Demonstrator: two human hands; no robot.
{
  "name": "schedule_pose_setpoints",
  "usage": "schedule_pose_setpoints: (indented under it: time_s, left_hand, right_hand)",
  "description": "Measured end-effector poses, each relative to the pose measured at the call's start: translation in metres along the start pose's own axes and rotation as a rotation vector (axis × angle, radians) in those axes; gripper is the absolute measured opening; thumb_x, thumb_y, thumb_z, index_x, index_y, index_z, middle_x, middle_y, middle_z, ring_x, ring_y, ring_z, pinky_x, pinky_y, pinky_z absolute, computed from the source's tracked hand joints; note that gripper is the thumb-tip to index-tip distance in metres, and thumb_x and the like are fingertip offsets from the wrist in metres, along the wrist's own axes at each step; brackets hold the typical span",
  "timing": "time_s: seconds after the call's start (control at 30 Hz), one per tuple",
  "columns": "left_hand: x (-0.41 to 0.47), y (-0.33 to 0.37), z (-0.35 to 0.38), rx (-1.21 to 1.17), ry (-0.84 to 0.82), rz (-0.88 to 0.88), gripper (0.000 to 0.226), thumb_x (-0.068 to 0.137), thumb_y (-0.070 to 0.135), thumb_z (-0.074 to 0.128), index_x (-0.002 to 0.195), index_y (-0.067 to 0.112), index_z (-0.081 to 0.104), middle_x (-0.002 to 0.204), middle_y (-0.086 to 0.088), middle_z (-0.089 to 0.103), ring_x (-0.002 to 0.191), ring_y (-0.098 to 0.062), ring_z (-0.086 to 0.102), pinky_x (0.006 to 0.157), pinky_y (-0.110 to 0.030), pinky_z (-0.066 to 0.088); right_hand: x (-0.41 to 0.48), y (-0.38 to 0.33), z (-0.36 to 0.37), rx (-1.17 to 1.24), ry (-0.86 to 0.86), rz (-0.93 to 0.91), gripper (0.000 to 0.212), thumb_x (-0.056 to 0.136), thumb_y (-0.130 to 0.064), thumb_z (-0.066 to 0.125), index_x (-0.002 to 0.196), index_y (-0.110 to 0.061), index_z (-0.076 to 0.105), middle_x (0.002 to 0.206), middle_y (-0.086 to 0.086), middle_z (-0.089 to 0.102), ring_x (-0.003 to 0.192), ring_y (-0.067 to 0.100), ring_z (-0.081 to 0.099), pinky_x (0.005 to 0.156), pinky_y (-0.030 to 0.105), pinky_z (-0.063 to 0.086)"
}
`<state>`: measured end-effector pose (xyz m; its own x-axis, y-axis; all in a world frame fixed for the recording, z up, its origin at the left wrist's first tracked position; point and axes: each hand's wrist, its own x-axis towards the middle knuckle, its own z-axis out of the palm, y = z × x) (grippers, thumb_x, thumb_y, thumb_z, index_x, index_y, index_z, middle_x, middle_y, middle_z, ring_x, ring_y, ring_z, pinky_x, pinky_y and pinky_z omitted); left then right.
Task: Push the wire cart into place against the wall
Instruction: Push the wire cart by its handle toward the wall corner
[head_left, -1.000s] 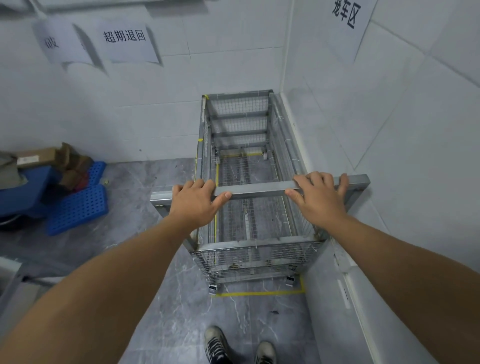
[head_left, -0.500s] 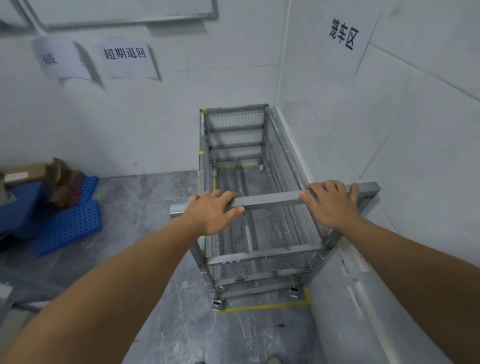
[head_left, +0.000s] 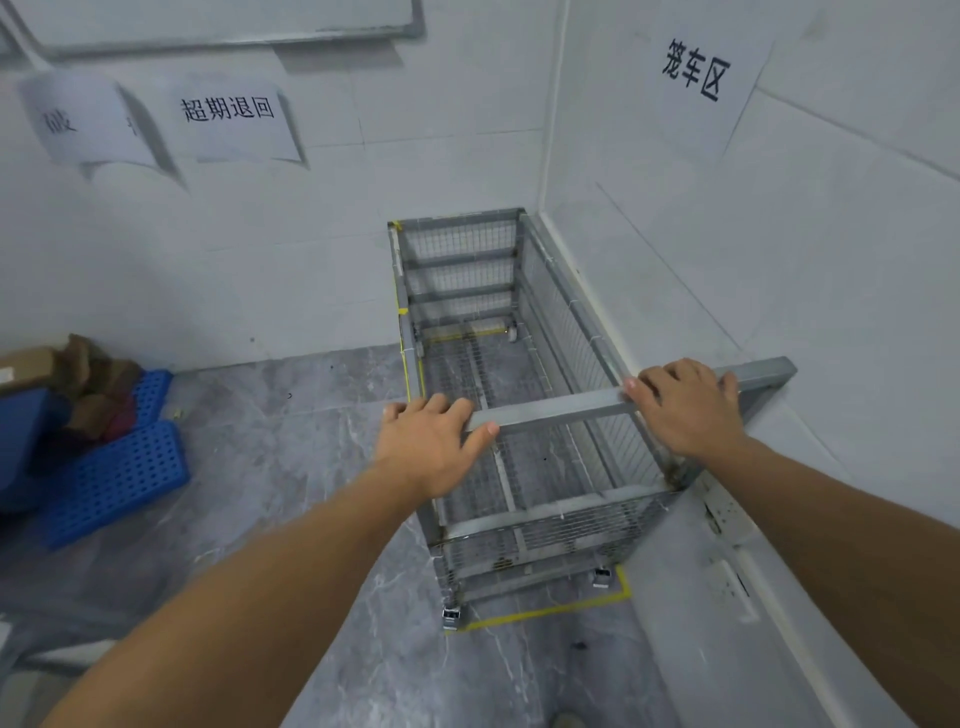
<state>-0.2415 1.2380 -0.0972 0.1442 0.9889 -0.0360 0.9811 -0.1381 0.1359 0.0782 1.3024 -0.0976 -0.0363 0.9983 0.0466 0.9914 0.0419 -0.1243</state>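
Note:
The grey wire cart stands in the room's corner, its long right side along the white tiled wall and its far end against the back wall. It is empty, with small castors at the bottom. Its flat metal handle bar runs across the near top. My left hand grips the bar's left end, thumb underneath. My right hand grips the bar near its right end, close to the wall.
Yellow floor tape outlines the cart's bay. Blue perforated plastic pallets and cardboard boxes lie on the grey floor at left. Paper signs hang on the back wall, another sign on the right wall.
The cart has rolled deeper into the corner, away from me, and both hands stayed on the handle bar. My view has lifted, so my shoes have dropped out of sight.

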Motion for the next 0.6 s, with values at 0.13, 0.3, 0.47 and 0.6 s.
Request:
schedule_pose_setpoints:
  time_s: [0.13, 0.3, 0.47, 0.6]
  left_hand:
    - [-0.003, -0.007, -0.001, -0.034, 0.061, -0.022, 0.063, 0.093, 0.068, 0.015, 0.122, 0.029, 0.055, 0.119, 0.003, 0.058, 0.116, -0.023, 0.051, 0.104, -0.046, 0.029]
    - [-0.012, -0.022, 0.001, -0.121, 0.102, 0.0, 0.064, 0.093, 0.066, 0.016, 0.129, 0.028, 0.053, 0.123, 0.007, 0.056, 0.116, -0.02, 0.049, 0.101, -0.042, 0.032]
    - [-0.014, -0.028, 0.005, -0.172, 0.139, 0.066, 0.054, 0.095, 0.06, 0.027, 0.129, 0.027, 0.053, 0.124, 0.008, 0.054, 0.117, -0.016, 0.047, 0.1, -0.039, 0.033]
    - [-0.008, -0.05, 0.008, -0.209, 0.137, 0.155, 0.054, 0.094, 0.063, 0.03, 0.123, 0.028, 0.059, 0.123, 0.009, 0.054, 0.116, -0.014, 0.048, 0.099, -0.038, 0.034]
  right_hand:
    - [0.001, 0.005, 0.001, 0.012, 0.007, -0.017, 0.057, 0.095, -0.062, 0.016, 0.113, -0.032, 0.061, 0.118, 0.003, 0.055, 0.124, 0.024, 0.039, 0.109, 0.061, 0.017]
    - [-0.002, -0.003, 0.006, 0.049, 0.087, -0.018, 0.056, 0.094, -0.06, 0.016, 0.101, -0.031, 0.064, 0.111, -0.001, 0.057, 0.12, 0.022, 0.041, 0.108, 0.065, 0.017]
    - [-0.014, -0.044, 0.021, 0.068, 0.156, -0.131, 0.046, 0.097, -0.057, 0.027, 0.097, -0.03, 0.064, 0.108, -0.005, 0.057, 0.115, 0.02, 0.047, 0.11, 0.065, 0.011]
    - [-0.019, -0.059, 0.032, 0.069, 0.22, -0.093, 0.042, 0.096, -0.056, 0.032, 0.094, -0.028, 0.063, 0.105, -0.005, 0.06, 0.114, 0.022, 0.048, 0.109, 0.061, 0.015]
